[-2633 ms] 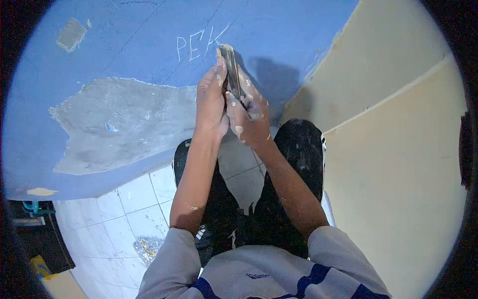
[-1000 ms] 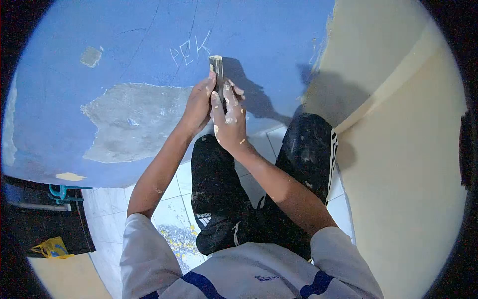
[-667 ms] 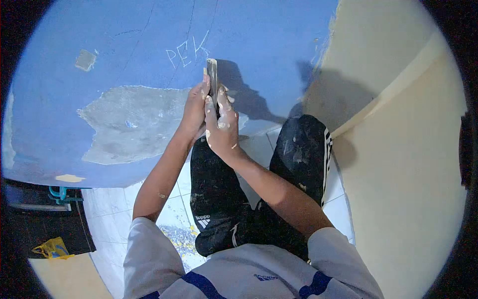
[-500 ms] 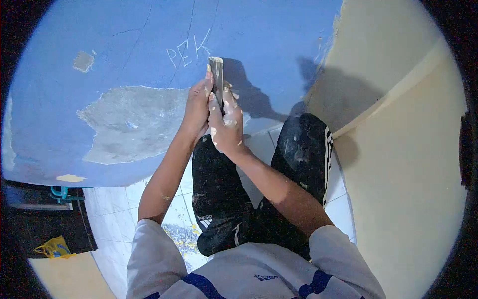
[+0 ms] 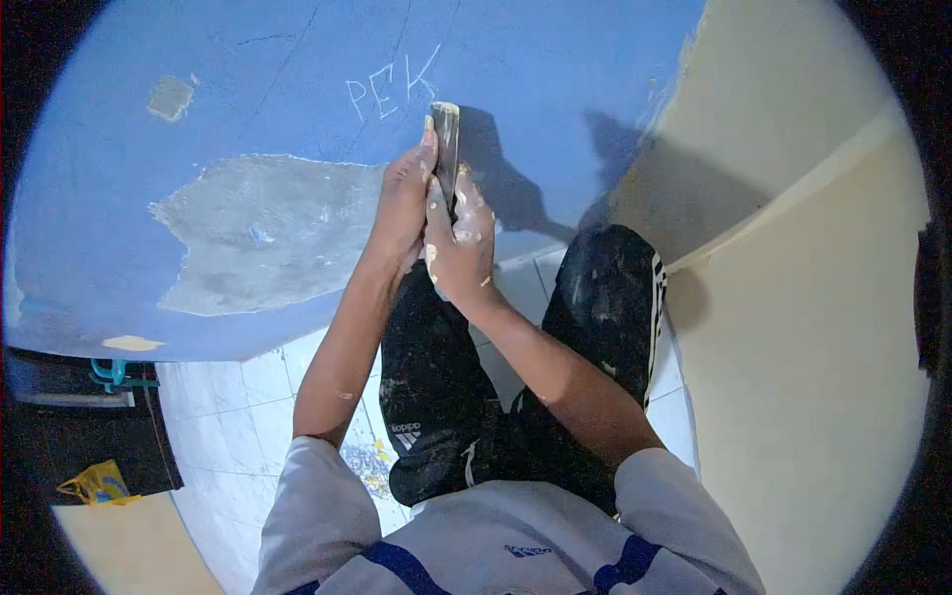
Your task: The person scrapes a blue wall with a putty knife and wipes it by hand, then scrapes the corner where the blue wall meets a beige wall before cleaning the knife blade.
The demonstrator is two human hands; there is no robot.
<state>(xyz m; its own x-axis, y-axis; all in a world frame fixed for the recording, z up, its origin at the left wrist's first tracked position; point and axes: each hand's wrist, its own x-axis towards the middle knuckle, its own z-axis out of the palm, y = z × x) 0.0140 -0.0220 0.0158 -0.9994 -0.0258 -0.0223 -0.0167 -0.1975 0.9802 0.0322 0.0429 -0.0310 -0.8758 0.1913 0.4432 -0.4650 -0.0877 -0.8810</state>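
Both hands are wrapped round a narrow flat metal scraper (image 5: pixel 446 134), its blade pointing up at the blue wall (image 5: pixel 297 109). Pale residue coats the blade's tip, which is just below the scratched letters "PEK" (image 5: pixel 394 84). My left hand (image 5: pixel 405 193) is closed along the scraper's left side, thumb stretched up beside the blade. Lower and to the right, my right hand (image 5: pixel 463 248) grips it too, with dried pale spots on its fingers. The handle is hidden in the two hands.
A large bare grey patch (image 5: pixel 268 233) and a small one (image 5: pixel 171 97) break the blue paint. To the right rises a cream wall (image 5: pixel 793 377). My knees (image 5: pixel 605 278) are bent over white floor tiles (image 5: pixel 218 416) with yellow-grey debris. A yellow bag (image 5: pixel 99 483) lies at lower left.
Both hands and the scraper have shifted slightly up and to the right in view, still close below the letters. The wall's markings have shifted a little as the view moved.
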